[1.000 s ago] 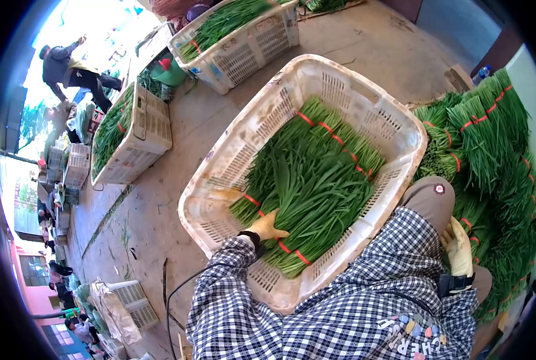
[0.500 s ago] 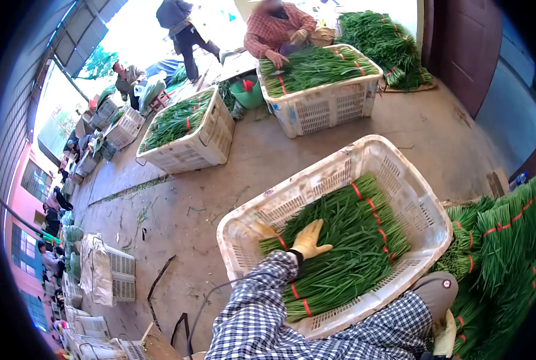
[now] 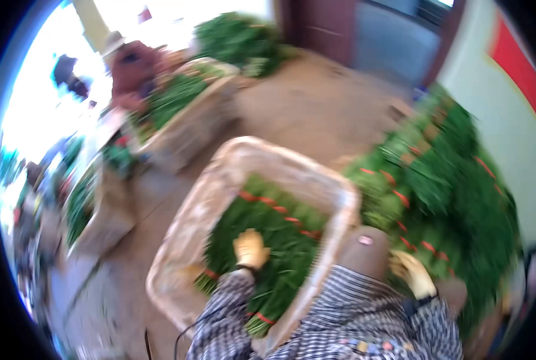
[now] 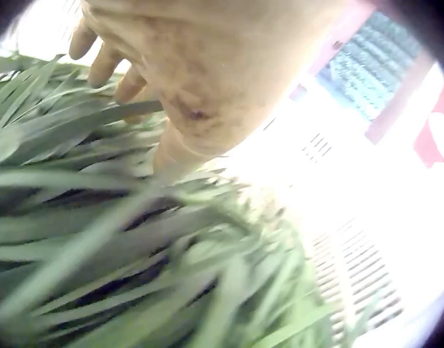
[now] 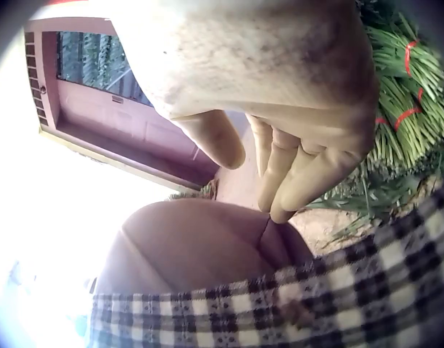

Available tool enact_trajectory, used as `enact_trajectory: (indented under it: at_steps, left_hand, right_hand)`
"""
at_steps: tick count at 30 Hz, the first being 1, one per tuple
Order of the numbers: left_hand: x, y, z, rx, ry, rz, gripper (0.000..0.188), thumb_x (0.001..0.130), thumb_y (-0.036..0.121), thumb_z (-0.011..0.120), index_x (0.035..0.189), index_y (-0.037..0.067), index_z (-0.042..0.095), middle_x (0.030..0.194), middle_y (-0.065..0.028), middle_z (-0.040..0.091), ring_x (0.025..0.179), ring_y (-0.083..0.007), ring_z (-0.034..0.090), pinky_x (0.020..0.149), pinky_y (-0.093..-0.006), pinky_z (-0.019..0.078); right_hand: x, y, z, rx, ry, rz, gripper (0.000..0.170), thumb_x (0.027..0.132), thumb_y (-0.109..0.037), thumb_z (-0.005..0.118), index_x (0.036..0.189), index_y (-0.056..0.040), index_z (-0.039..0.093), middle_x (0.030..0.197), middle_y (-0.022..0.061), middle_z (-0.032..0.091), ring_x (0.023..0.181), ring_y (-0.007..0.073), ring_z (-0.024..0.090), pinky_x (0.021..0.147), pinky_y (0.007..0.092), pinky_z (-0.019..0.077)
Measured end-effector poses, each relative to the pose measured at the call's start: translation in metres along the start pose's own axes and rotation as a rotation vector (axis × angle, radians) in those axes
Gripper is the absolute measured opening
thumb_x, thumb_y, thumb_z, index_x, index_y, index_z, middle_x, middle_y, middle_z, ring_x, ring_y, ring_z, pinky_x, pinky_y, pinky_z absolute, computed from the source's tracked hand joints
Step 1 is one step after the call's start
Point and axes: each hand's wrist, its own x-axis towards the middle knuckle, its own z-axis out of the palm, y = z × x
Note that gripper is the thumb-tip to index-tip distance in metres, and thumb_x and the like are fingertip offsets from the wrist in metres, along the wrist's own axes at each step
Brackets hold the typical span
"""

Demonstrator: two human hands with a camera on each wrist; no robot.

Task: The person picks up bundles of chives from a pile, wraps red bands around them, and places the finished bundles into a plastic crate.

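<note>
Since the preceding head frame, the view has swung: the white plastic crate (image 3: 203, 207) now sits further left in it, and the right hand (image 3: 413, 273) shows more fully. The gloved left hand (image 3: 252, 249) remains on the banded chives (image 3: 286, 258) inside that crate.

Left fingers: extended, slightly parted, resting on the leaves. Right fingers: slack and gently curved, thumb apart, close to the trouser knee (image 3: 365, 255); contact with it cannot be determined.

From the left hand, red bands cross the chives at 1 o'clock and 8 o'clock. From the right hand, stacked chive bundles (image 3: 442, 186) stand at 1 o'clock.

From the near crate, a second filled crate (image 3: 190, 135) lies at 11 o'clock, a person in red (image 3: 135, 72) just beyond it; a third crate (image 3: 115, 216) lies at 9 o'clock, blurred.
</note>
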Motion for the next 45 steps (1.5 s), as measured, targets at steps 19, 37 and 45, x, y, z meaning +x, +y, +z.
enact_trajectory:
  at_steps: [19,37,45]
  left_hand:
    - [-0.108,0.396,-0.181,-0.830,-0.110,1.290,0.060,0.085,0.010,0.081,0.140,0.001,0.060,0.146,-0.0235,0.058,0.124,-0.0412,0.063,0.103,-0.0450,0.0524]
    - [-0.095,0.438,-0.092,-0.471,-0.449,1.054,0.044,0.088,0.001,0.072,0.131,-0.003,0.062,0.139,-0.0208,0.059,0.130,-0.0363,0.057,0.114,-0.0434,0.0447]
    - [-0.079,0.430,-0.059,-0.474,-0.507,0.955,0.046,0.090,-0.003,0.066,0.136,-0.002,0.061,0.136,-0.0169,0.060,0.128,-0.0289,0.059,0.111,-0.0390,0.0483]
  right_hand:
    - [-0.036,-0.023,-0.307,-0.149,0.510,-0.071,0.040,0.106,-0.022,0.061,0.142,-0.0052,0.059,0.129,0.0123,0.071,0.116,0.0225,0.070,0.100,0.0372,0.0555]
    - [-0.180,0.215,-0.374,-0.312,1.519,-0.402,0.032,0.101,-0.008,0.065,0.132,-0.0093,0.069,0.103,0.0087,0.076,0.088,0.0170,0.070,0.083,0.0292,0.0553]
    - [-0.355,0.368,-0.540,0.410,1.880,-0.246,0.043,0.104,-0.025,0.068,0.133,0.0048,0.061,0.109,0.0077,0.070,0.097,0.0176,0.062,0.089,0.0359,0.0503]
